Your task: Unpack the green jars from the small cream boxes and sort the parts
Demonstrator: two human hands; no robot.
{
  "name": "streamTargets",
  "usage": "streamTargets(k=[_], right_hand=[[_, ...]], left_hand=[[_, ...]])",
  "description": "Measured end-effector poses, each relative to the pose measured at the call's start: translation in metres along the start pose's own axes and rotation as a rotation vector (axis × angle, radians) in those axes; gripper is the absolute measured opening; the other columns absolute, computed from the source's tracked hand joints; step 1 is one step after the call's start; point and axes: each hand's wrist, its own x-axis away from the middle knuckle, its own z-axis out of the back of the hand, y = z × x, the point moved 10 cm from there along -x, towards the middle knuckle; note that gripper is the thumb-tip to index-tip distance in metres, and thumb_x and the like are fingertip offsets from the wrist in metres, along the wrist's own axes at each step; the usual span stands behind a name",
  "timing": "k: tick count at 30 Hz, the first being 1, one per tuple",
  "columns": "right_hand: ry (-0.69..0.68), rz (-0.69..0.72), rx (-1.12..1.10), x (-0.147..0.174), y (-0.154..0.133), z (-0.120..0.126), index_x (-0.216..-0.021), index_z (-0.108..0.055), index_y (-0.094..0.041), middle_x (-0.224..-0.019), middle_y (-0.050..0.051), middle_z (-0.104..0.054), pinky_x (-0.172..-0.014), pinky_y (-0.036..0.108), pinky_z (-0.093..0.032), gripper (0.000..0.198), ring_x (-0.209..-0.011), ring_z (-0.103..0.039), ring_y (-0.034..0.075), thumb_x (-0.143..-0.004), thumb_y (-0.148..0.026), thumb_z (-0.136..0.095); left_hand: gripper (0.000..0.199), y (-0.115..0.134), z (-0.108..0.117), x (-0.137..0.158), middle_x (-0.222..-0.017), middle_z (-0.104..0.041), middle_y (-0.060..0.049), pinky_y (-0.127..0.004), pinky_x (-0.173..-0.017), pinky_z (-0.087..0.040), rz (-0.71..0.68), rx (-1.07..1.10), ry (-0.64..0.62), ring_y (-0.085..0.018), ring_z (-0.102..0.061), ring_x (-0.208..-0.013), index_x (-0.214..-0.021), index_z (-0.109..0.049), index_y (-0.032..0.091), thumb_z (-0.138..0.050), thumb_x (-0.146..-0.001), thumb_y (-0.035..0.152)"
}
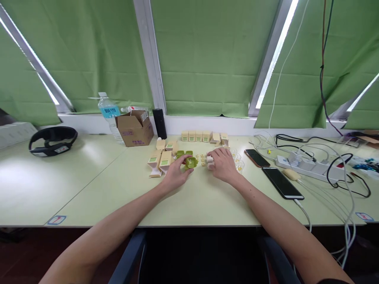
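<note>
A small open green case (192,162) is held by my left hand (177,172), thumb and fingers closed around its left side. Two more green cases (184,153) lie just behind it. My right hand (224,165) bends its fingers down onto small white round pieces (210,162); the fingertips look closed on one, partly hidden. Between the hands, several tiny yellow pieces (202,159) are set out in rows. Clear little cups with something yellow inside (240,166) stand right of my right hand, partly covered by it.
Small cream boxes (165,161) stand at left, some opened, with another row (195,136) behind. Further out are a carton (134,132), a water bottle (110,114), a black cylinder (160,124) and a black headset (53,141). Phones (282,182) and a cabled power strip (310,169) lie right.
</note>
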Motion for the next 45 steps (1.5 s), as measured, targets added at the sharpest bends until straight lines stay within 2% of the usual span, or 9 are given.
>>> streamTargets(k=[4, 7, 11, 14, 19, 24, 32, 38, 45], right_hand=[[0.223, 0.125, -0.163, 0.007, -0.022, 0.024, -0.111, -0.061, -0.018, -0.108, 0.012, -0.068, -0.087, 0.043, -0.043, 0.029, -0.105, -0.056, 0.030, -0.083, -0.013, -0.060], [0.323, 0.264, -0.265, 0.018, -0.047, 0.032, -0.123, -0.057, -0.017, -0.115, 0.014, -0.067, -0.092, 0.047, -0.047, 0.033, -0.110, -0.058, 0.031, -0.090, -0.021, -0.058], [0.323, 0.328, -0.333, 0.023, -0.065, 0.027, -0.145, -0.045, -0.018, -0.130, 0.016, -0.064, -0.101, 0.052, -0.049, 0.051, -0.121, -0.058, 0.032, -0.097, -0.029, -0.057], [0.300, 0.328, -0.380, 0.023, -0.067, 0.021, -0.151, -0.040, -0.021, -0.133, 0.016, -0.064, -0.100, 0.051, -0.053, 0.054, -0.122, -0.060, 0.031, -0.100, -0.029, -0.054], [0.314, 0.270, -0.485, 0.023, -0.058, 0.020, -0.151, -0.041, -0.024, -0.129, 0.016, -0.063, -0.100, 0.051, -0.057, 0.052, -0.122, -0.060, 0.031, -0.101, -0.027, -0.052], [0.301, 0.237, -0.586, 0.023, -0.055, 0.022, -0.153, -0.037, -0.027, -0.130, 0.016, -0.057, -0.095, 0.048, -0.059, 0.054, -0.121, -0.059, 0.029, -0.100, -0.022, -0.050], [0.207, 0.185, -0.753, 0.022, -0.055, 0.012, -0.145, -0.047, -0.027, -0.126, 0.014, -0.055, -0.092, 0.047, -0.059, 0.051, -0.113, -0.060, 0.027, -0.095, -0.023, -0.059], [0.165, 0.120, -0.899, 0.019, -0.050, 0.005, -0.141, -0.053, -0.028, -0.126, 0.012, -0.055, -0.091, 0.044, -0.059, 0.051, -0.112, -0.060, 0.025, -0.091, -0.028, -0.066], [0.137, -0.064, -1.144, 0.017, -0.033, -0.016, -0.129, -0.061, -0.027, -0.118, 0.009, -0.059, -0.091, 0.039, -0.061, 0.041, -0.095, -0.064, 0.018, -0.090, -0.036, -0.071]], left_hand=[[0.043, 0.003, 0.001, 0.001, -0.117, -0.072, -0.006, -0.039, -0.094, -0.056, -0.044, 0.019, 0.008, -0.023, -0.068, -0.102, -0.125, -0.061, 0.022, -0.070, -0.083, 0.021], [0.044, 0.007, 0.000, 0.002, -0.121, -0.072, -0.007, -0.041, -0.097, -0.055, -0.092, 0.043, 0.008, -0.024, -0.068, -0.105, -0.126, -0.061, 0.022, -0.070, -0.084, 0.021], [0.045, 0.013, -0.004, 0.004, -0.122, -0.071, -0.009, -0.043, -0.095, -0.056, -0.173, 0.081, -0.031, -0.024, -0.068, -0.104, -0.129, -0.060, 0.021, -0.070, -0.085, 0.023], [0.046, 0.015, -0.007, 0.006, -0.119, -0.071, -0.009, -0.042, -0.091, -0.056, -0.192, 0.116, -0.064, -0.024, -0.068, -0.101, -0.130, -0.059, 0.022, -0.070, -0.086, 0.023], [0.060, 0.011, -0.008, 0.005, -0.104, -0.071, -0.007, -0.038, -0.088, -0.053, -0.103, 0.368, -0.100, -0.022, -0.066, -0.098, -0.136, -0.048, 0.023, -0.074, -0.082, 0.019], [0.037, 0.011, -0.005, 0.001, -0.101, -0.068, -0.008, -0.035, -0.085, -0.054, -0.072, 0.636, -0.089, -0.020, -0.066, -0.096, -0.119, -0.056, 0.020, -0.072, -0.088, 0.030], [0.010, 0.005, 0.000, 0.000, -0.089, -0.065, -0.004, -0.031, -0.078, -0.056, -0.074, 0.530, 0.025, -0.016, -0.064, -0.083, -0.092, -0.065, 0.019, -0.071, -0.087, 0.027], [0.005, 0.012, 0.005, 0.003, -0.085, -0.068, -0.003, -0.030, -0.075, -0.057, -0.122, 0.409, 0.064, -0.016, -0.066, -0.079, -0.090, -0.066, 0.020, -0.066, -0.089, 0.024], [0.011, 0.022, 0.009, 0.007, -0.091, -0.073, -0.005, -0.033, -0.078, -0.060, -0.169, 0.356, 0.085, -0.017, -0.069, -0.082, -0.095, -0.068, 0.019, -0.069, -0.087, 0.027]])
